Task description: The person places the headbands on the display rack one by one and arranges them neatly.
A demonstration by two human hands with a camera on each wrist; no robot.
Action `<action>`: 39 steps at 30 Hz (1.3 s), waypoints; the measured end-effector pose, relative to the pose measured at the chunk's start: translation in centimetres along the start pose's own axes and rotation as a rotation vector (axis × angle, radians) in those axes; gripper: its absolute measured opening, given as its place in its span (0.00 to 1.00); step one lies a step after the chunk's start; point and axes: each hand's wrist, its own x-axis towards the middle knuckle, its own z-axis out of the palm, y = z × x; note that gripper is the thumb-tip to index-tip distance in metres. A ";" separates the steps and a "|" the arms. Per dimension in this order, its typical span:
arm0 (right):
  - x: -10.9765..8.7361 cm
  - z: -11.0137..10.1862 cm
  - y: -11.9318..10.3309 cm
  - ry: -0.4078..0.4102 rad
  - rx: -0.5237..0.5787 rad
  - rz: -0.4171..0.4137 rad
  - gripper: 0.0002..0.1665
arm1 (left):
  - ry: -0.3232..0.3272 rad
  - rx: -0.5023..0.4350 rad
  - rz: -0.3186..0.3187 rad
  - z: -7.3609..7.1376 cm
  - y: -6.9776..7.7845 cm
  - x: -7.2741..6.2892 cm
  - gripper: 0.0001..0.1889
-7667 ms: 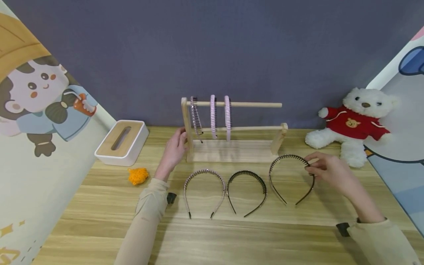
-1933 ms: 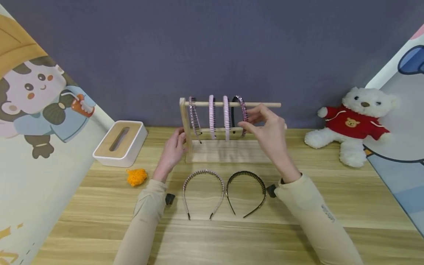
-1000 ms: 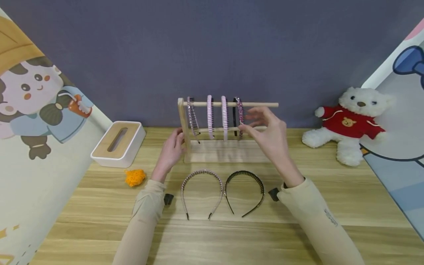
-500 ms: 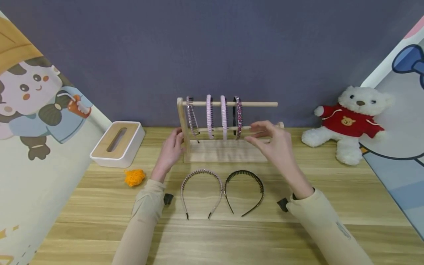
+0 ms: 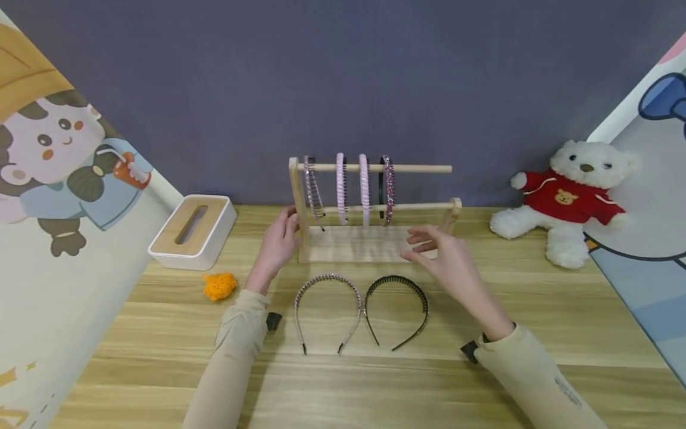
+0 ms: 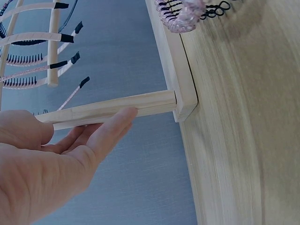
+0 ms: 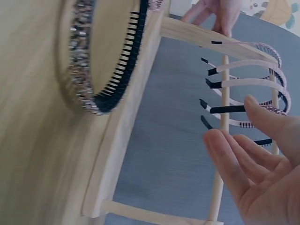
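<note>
My left hand (image 5: 277,241) grips the left post of a wooden headband rack (image 5: 370,244); the left wrist view shows its thumb and fingers on either side of the post (image 6: 117,105). Over the rods hang a glittery thin headband (image 5: 311,186), two pale pink headbands (image 5: 365,189) and a dark headband with pink sequins (image 5: 389,193). In front of the rack's base is my right hand (image 5: 450,259), fingers loosely bent, holding nothing. Below it on the table lie a black toothed headband (image 5: 398,278) and, to its left, a pale beaded headband (image 5: 329,276).
A white tissue box (image 5: 195,232) with a wooden lid stands left of the rack. In front of it lies an orange yarn bundle (image 5: 220,286). A white teddy bear (image 5: 568,199) in a red top sits at the right, against the wall.
The right hand picked up the sequined headband from the table's right, hung it on the rods and let go. It then moved down and toward the front. The left hand stayed on the post.
</note>
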 end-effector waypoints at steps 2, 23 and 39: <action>-0.2 0.2 0.3 -0.010 0.007 -0.002 0.27 | -0.002 0.002 0.001 0.0 0.1 0.0 0.25; -2.3 1.3 3.2 -0.230 -0.075 0.070 0.17 | 0.001 0.007 -0.005 0.1 0.3 -0.1 0.24; -2.9 2.2 4.4 -0.301 -0.123 0.019 0.19 | -0.001 0.016 -0.002 0.0 0.3 -0.1 0.24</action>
